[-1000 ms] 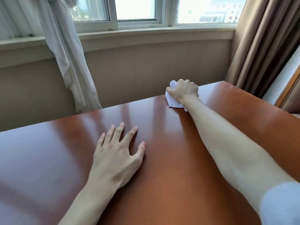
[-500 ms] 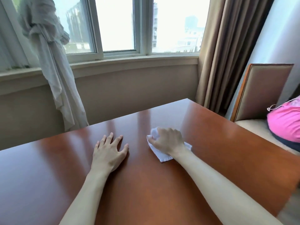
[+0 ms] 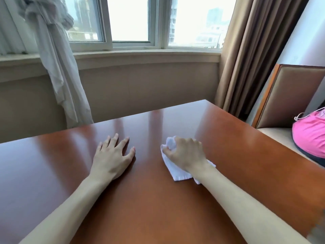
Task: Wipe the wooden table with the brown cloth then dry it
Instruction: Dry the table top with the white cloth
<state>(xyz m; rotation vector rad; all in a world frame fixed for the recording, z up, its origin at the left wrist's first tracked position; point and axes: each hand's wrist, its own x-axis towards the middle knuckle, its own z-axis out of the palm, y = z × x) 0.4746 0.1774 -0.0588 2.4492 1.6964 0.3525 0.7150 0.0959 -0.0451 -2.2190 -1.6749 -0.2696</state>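
Observation:
A glossy reddish-brown wooden table [image 3: 175,208] fills the lower part of the head view. My right hand [image 3: 186,154] is closed over a small white cloth [image 3: 177,173], bunched at the fingers and pressed flat on the tabletop near the middle. My left hand [image 3: 112,155] lies palm down on the wood to the left of it, fingers spread, holding nothing. No brown cloth is visible.
Right of the table stands a padded chair [image 3: 290,95] with a pink garment [image 3: 311,132] on its seat. Brown curtains [image 3: 255,50] hang at the far right corner. A white sheer curtain [image 3: 56,67] hangs at the left before the window sill [image 3: 140,55].
My right hand has drawn the white cloth back from the far edge toward the table's middle. The view has lifted, showing the chair and pink garment. My left hand stayed flat.

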